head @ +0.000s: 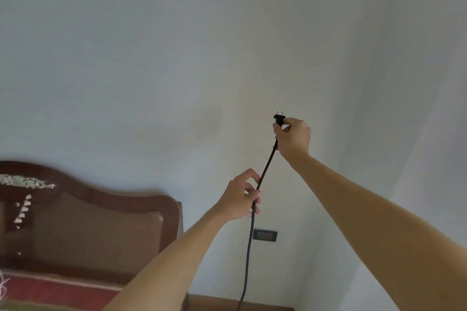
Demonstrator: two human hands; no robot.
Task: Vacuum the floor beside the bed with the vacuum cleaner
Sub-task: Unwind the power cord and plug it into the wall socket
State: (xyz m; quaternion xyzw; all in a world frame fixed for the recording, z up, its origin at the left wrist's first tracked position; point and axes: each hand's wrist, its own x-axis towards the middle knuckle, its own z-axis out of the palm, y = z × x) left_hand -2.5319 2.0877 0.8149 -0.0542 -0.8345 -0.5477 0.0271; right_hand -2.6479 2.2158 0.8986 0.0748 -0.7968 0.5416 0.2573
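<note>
Pointing up before the wall [151,58], the plug [279,118] is pinched by the right hand [294,137]; the cord [252,225] below is held in the curled grip of the left hand [240,197], above a socket [265,235] beside the headboard [101,214].

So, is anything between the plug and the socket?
Nothing visible. The right hand holds the plug above the socket, bare wall between; the cord, gripped by the left hand, hangs just past the socket's left edge.

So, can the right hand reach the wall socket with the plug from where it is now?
Probably yes: the right hand holds the plug above the wall socket, nothing lies between them, and the cord hangs beside it.
</note>
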